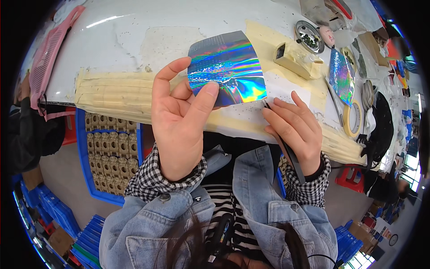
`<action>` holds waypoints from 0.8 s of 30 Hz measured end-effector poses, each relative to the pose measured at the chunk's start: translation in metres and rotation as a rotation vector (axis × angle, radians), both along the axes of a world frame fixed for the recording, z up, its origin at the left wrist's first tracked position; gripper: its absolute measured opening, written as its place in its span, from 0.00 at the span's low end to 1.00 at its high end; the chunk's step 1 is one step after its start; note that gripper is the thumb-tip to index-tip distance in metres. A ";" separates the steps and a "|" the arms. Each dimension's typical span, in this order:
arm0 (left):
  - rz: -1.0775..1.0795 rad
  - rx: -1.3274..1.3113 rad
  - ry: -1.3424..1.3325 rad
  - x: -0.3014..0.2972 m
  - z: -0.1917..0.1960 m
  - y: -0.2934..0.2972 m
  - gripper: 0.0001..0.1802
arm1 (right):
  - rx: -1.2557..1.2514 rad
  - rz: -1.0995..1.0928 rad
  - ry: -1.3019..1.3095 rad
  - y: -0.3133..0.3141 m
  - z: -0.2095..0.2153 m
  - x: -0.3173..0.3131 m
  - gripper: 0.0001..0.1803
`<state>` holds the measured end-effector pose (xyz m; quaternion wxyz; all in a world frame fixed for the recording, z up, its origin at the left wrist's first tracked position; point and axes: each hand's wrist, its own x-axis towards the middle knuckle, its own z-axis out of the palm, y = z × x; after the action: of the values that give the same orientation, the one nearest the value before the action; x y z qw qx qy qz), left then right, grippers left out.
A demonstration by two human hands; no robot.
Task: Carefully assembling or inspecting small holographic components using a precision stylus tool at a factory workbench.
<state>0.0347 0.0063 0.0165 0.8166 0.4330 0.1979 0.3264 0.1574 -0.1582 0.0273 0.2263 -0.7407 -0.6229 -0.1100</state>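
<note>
A shiny rainbow-coloured holographic sheet (228, 58) is held up over the table edge, its surface dotted with small raised marks. My left hand (181, 114) pinches its left side, thumb on the front and fingers partly behind. In my right hand (295, 127) is a pair of dark tweezers (289, 154), its tips at the sheet's lower right corner. Whether the tips grip anything is too small to tell. A yellowish tape-wrapped block (293, 62) stands on the table beyond my right hand.
Right of the block lie a round tin with dark bits (309, 36), another holographic sheet (342, 76), a second pair of tweezers (334, 101) and a tape roll (353, 119). A pink basket (51, 58) stands far left. Below the table edge, a blue tray (96, 190) holds rows of tan parts.
</note>
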 end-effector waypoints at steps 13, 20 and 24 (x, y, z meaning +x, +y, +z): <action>-0.001 0.002 0.010 0.000 -0.001 0.001 0.25 | -0.105 0.036 0.024 0.004 0.011 0.001 0.13; -0.004 0.020 0.023 0.001 -0.001 0.000 0.27 | 0.042 -0.010 0.120 -0.004 0.014 0.003 0.14; -0.022 0.046 0.022 0.000 -0.002 0.001 0.28 | 0.120 -0.011 0.155 -0.002 0.013 0.003 0.14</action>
<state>0.0345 0.0078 0.0140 0.8078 0.4573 0.1944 0.3169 0.1605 -0.1605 0.0405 0.3172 -0.7354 -0.5919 -0.0906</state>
